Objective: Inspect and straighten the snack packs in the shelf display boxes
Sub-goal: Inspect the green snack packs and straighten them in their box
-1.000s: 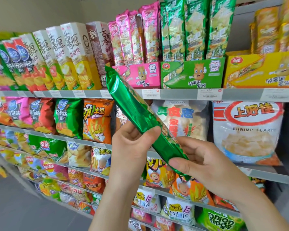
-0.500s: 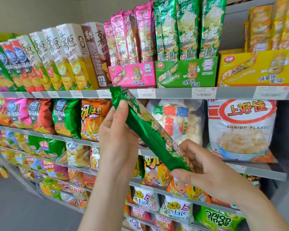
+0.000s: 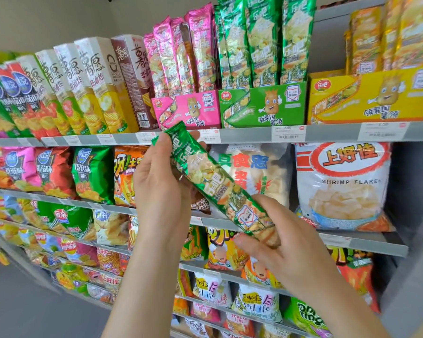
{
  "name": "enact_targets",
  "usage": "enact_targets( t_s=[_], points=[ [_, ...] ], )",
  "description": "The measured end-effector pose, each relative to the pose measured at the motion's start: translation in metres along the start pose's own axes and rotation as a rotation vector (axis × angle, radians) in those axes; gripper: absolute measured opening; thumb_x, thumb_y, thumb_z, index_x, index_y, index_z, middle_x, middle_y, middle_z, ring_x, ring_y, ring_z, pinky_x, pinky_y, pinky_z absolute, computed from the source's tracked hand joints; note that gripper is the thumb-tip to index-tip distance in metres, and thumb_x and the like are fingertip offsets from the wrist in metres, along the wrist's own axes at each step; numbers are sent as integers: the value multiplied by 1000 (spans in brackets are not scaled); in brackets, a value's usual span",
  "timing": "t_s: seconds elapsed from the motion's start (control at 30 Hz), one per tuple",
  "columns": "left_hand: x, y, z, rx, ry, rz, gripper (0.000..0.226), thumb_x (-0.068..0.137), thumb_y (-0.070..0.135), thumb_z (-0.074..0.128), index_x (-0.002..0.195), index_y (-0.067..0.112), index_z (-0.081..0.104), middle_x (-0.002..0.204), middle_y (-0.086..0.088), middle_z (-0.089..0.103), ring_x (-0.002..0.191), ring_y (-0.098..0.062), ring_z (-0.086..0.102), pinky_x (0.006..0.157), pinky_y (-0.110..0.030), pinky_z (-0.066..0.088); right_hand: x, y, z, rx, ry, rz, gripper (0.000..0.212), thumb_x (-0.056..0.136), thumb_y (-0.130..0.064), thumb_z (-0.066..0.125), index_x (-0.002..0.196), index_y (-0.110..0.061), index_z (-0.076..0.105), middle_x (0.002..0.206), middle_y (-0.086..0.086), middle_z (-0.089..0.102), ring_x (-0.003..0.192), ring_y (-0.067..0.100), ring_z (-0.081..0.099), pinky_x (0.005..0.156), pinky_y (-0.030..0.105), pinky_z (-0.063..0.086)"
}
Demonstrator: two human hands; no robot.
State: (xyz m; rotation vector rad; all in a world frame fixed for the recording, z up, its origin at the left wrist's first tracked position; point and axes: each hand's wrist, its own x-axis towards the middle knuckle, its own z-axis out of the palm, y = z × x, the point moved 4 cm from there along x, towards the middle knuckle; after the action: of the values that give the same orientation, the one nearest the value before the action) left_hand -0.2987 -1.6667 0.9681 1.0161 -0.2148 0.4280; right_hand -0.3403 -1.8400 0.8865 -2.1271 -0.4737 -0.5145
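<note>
Holding a green snack pack (image 3: 217,184) slantwise: left hand (image 3: 161,191) grips its top, right hand (image 3: 286,254) pinches its bottom. Inspection looks underway; returning it to the green display box (image 3: 261,106) above both hands remains.

The person's two arms show from the bottom edge upward, both uncovered. The left hand (image 3: 161,191) shows its back, which is smooth, with long slim fingers and faint creases over the knuckles. The left forearm (image 3: 142,289) is slender and bare as far as the picture's edge. The right hand (image 3: 288,252) looks broader across the knuckles, with light ridges of tendon running toward the wrist. Its fingertips are blurred, so the nails cannot be made out. The right forearm (image 3: 349,311) is bare to the edge as well, and it looks thicker, being nearer the wide-angle camera.
</note>
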Motion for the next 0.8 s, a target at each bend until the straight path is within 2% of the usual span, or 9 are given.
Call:
enact_targets(
  t_s=[0.07,0.13,0.23,0.37,0.5,0.57,0.63,0.73,0.8],
  points=[
    [0,1,1,16,-1,5,22,102,25,48,101,9,64,94,-8,65,78,-16,62,63,-28,51,-2,-4,-1,45,94,-67,44,90,-71,38,125,-45,48,101,-27,61,71,-7,62,57,4,40],
    [-2,1,3,9,-10,17,22,103,24,47,100,10,63,89,-3,68,76,-12,65,61,-23,53,-3,-2,-2,235,123,-36,37,92,-64,43,117,-42,58,96,-20,67,74,0,63,57,6,41],
    [-1,2,9,-86,-10,15,25,103,20,47,91,11,66,84,-1,72,73,-11,69,62,-22,54,0,3,-1,569,-21,139,33,81,-60,58,103,-37,69,93,-3,73,78,9,68,65,18,52],
    [3,-3,17,-228,-54,-142,29,97,27,52,114,7,64,107,-12,70,102,-27,68,93,-39,53,-3,0,3,935,-272,255,33,78,-42,72,103,-20,64,91,15,69,65,23,70,55,25,53],
    [8,-2,22,-47,-131,-161,49,78,47,63,112,12,64,99,-8,70,88,-21,67,83,-40,55,-3,-1,1,703,-97,192,26,81,-44,69,102,-34,58,73,0,64,46,16,55,48,28,47],
    [8,-2,22,104,-142,-137,58,74,46,67,117,7,60,91,-4,67,80,-16,65,77,-37,54,-3,-3,-2,481,68,121,21,83,-47,65,101,-47,54,76,-6,65,47,9,54,46,28,46],
    [8,-2,20,199,-117,-115,52,76,43,69,113,7,60,79,1,63,67,-10,60,69,-31,51,-3,-7,-3,299,180,16,20,87,-56,57,105,-51,50,77,-11,63,50,7,54,45,22,42],
    [11,-1,17,131,-67,-81,48,88,28,69,125,3,54,76,2,63,63,-11,54,65,-29,51,-3,-7,-4,339,247,-15,28,91,-69,40,111,-54,52,85,-13,65,64,2,58,53,16,44],
    [14,2,17,66,-76,-36,33,93,19,65,120,3,56,76,0,66,64,-13,58,65,-29,54,1,-3,-5,462,191,26,29,90,-64,43,113,-53,57,96,-22,67,83,-6,62,66,6,44]
  ],
)
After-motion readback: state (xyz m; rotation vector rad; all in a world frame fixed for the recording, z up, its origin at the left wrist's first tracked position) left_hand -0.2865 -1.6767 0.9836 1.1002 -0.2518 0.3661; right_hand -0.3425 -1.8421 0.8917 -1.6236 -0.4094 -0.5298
